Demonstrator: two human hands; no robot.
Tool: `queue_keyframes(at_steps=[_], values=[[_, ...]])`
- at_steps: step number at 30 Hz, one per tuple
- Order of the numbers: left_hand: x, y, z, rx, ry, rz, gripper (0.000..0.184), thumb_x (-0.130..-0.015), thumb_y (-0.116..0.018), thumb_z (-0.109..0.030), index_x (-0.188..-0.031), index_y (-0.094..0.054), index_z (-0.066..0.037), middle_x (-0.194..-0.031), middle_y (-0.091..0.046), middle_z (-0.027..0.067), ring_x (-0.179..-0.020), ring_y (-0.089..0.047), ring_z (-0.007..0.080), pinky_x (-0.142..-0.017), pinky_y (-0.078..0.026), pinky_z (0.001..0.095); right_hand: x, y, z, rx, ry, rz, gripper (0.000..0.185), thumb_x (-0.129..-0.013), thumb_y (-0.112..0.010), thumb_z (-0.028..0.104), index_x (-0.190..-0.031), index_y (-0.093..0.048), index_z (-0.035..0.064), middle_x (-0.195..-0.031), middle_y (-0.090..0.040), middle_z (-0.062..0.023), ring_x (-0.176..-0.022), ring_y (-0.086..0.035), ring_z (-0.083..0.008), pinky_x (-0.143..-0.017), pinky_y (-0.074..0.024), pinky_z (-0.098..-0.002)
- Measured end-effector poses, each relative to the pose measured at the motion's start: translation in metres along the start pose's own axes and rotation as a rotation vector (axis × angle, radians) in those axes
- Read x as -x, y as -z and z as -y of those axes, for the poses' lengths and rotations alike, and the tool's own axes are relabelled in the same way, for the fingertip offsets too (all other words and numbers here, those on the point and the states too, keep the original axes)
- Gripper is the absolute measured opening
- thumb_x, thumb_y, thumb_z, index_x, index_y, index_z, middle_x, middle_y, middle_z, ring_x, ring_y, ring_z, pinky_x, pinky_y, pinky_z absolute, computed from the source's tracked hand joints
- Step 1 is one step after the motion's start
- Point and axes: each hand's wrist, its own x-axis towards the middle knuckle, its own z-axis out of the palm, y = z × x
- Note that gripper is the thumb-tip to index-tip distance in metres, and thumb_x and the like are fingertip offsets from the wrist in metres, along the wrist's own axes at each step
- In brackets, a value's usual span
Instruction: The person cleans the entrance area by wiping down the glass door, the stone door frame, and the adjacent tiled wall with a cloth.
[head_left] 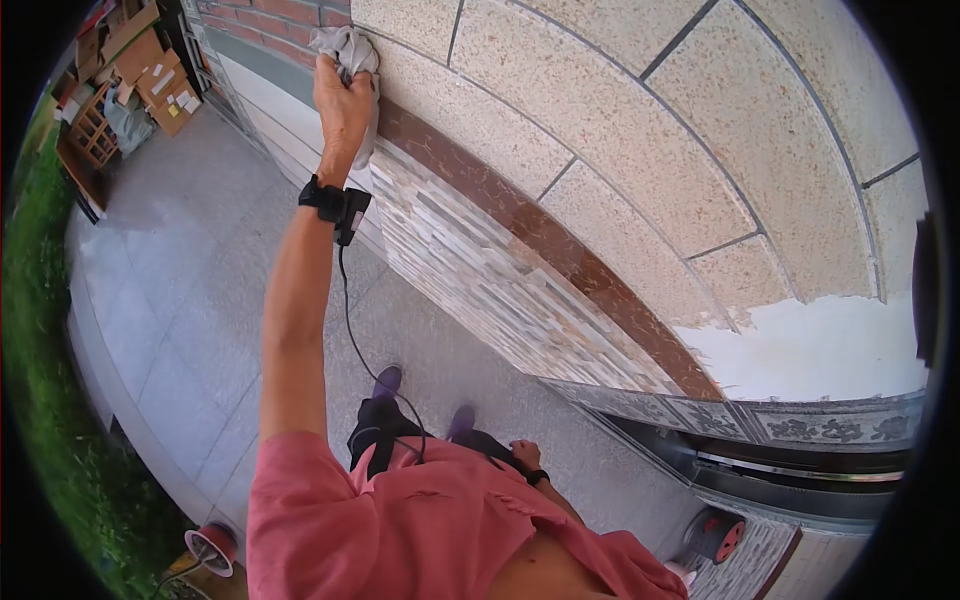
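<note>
My left hand is stretched far forward, its fingers closed around a crumpled grey cloth. The cloth is against the wall where red brick meets speckled beige stone-look panels, and its loose end hangs over the brown marble strip. A black strap with a small box is on my left wrist, with a cable running down to my waist. Low beside my hip is my right hand, wearing a dark wristband; its fingers are mostly hidden from this angle.
Stacked-strip stone cladding covers the lower wall. A white patch interrupts the panels at right, above a carved grey border. Cardboard boxes are piled far left. A red-rimmed pot and a dark red-and-black drum stand behind me.
</note>
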Motion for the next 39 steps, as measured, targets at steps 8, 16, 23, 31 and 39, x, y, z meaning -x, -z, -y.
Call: queue_keyframes(at_steps=[8,16,23,31,39], values=[[0.137,-0.022,-0.104,0.365,0.217,0.193,0.021,-0.080,-0.056,0.001,-0.099,-0.049,-0.002,-0.081,-0.048,0.0047,-0.071,-0.046,0.0128,-0.063,-0.043,0.0290,-0.007,0.019,-0.008,-0.009,0.055,-0.009,0.034,-0.079,-0.057,0.034,-0.087,-0.072,0.0047,-0.077,-0.070,-0.0126,-0.074,-0.067,-0.0254,-0.072,-0.0508,-0.0352],[0.305,-0.056,-0.217,0.432,0.037,0.577,0.034,-0.073,-0.062,0.004,-0.103,-0.049,-0.003,-0.096,-0.047,0.0167,-0.087,-0.052,0.0347,-0.073,-0.045,0.0378,-0.030,0.031,-0.040,-0.048,-0.015,0.095,0.037,-0.078,-0.058,0.035,-0.089,-0.071,0.0021,-0.082,-0.069,-0.0191,-0.080,-0.067,-0.0308,-0.073,-0.0503,-0.0391],[0.325,-0.057,-0.208,0.380,-0.140,0.785,0.030,-0.070,-0.062,0.003,-0.094,-0.046,-0.004,-0.089,-0.042,0.0144,-0.083,-0.050,0.0326,-0.071,-0.043,0.0399,-0.010,0.047,-0.017,-0.166,-0.073,0.122,0.033,-0.078,-0.060,0.027,-0.086,-0.070,-0.0029,-0.073,-0.069,-0.0124,-0.066,-0.064,-0.0204,-0.063,-0.0490,-0.0350],[0.237,-0.016,-0.058,0.191,0.362,0.318,0.028,-0.075,-0.054,0.007,-0.100,-0.046,-0.001,-0.093,-0.052,0.0195,-0.084,-0.055,0.0393,-0.073,-0.046,0.0427,-0.007,0.034,0.002,-0.105,-0.186,0.130,0.032,-0.078,-0.059,0.029,-0.085,-0.071,0.0000,-0.074,-0.069,-0.0109,-0.067,-0.064,-0.0205,-0.064,-0.0493,-0.0352],[0.149,-0.007,0.144,0.554,0.865,-0.257,0.017,-0.084,-0.051,-0.006,-0.099,-0.046,-0.001,-0.077,-0.051,0.0053,-0.069,-0.051,0.0118,-0.057,-0.046,0.0298,-0.008,0.013,0.031,0.033,0.042,0.157,0.037,-0.080,-0.053,0.033,-0.088,-0.071,0.0015,-0.083,-0.069,-0.0168,-0.080,-0.067,-0.0296,-0.075,-0.0499,-0.0394]])
